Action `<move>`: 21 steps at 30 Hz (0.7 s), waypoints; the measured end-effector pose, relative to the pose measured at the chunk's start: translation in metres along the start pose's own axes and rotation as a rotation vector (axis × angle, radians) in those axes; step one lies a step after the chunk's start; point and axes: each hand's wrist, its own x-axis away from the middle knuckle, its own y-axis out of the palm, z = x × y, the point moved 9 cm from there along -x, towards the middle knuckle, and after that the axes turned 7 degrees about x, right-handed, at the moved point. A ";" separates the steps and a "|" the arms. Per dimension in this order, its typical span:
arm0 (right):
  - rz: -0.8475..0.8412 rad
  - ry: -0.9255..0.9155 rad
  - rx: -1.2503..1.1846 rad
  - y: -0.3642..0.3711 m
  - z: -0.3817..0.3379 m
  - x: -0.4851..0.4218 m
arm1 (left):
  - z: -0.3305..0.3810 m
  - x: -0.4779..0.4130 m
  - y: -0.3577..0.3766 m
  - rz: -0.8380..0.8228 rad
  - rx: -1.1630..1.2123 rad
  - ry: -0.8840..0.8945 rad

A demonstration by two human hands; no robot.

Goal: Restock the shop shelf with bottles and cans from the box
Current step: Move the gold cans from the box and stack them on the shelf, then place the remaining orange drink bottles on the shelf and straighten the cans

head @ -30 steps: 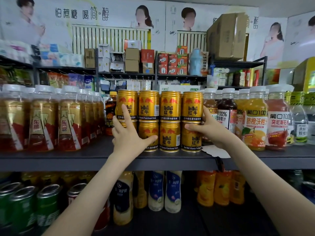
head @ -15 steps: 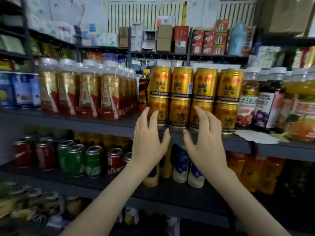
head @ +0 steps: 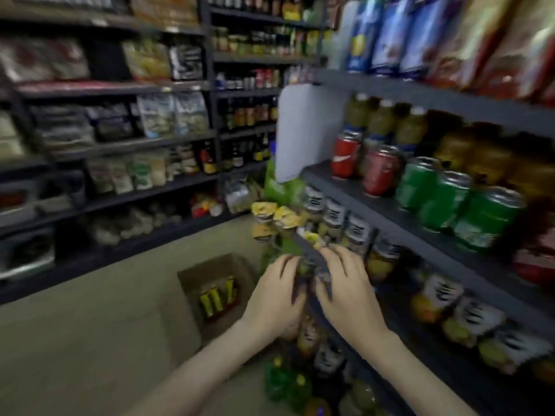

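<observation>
Shop aisle, head view, blurred: cardboard box (head: 192, 276) sits open on the floor w/ yellow-green bottles (head: 216, 298) upright inside, so there's stock left to move. Right of the box, the shelf (head: 390, 219) already carries rows of red cans (head: 378, 172) and green cans (head: 444, 202). Left hand (head: 276, 298) and right hand (head: 348, 292) hover side by side just right of the box. Each grip is loose, fingers spread, nothing held as far as blur allows. Prob. partway; next load not yet picked.
</observation>
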 end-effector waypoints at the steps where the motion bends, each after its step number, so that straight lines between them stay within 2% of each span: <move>1: -0.054 -0.010 -0.033 0.037 -0.024 -0.009 | -0.042 0.008 -0.009 -0.021 -0.019 -0.066; 5: -0.247 -0.047 -0.138 0.168 -0.111 -0.041 | -0.197 0.034 -0.041 -0.066 -0.107 -0.300; 9: -0.398 -0.056 -0.174 0.255 -0.154 -0.070 | -0.303 0.035 -0.052 -0.164 -0.132 -0.503; 15: -0.554 -0.038 -0.089 0.370 -0.146 -0.111 | -0.404 0.002 -0.007 -0.315 -0.150 -0.655; 21: -0.797 0.004 -0.066 0.556 -0.109 -0.113 | -0.542 -0.014 0.081 -0.413 -0.112 -0.873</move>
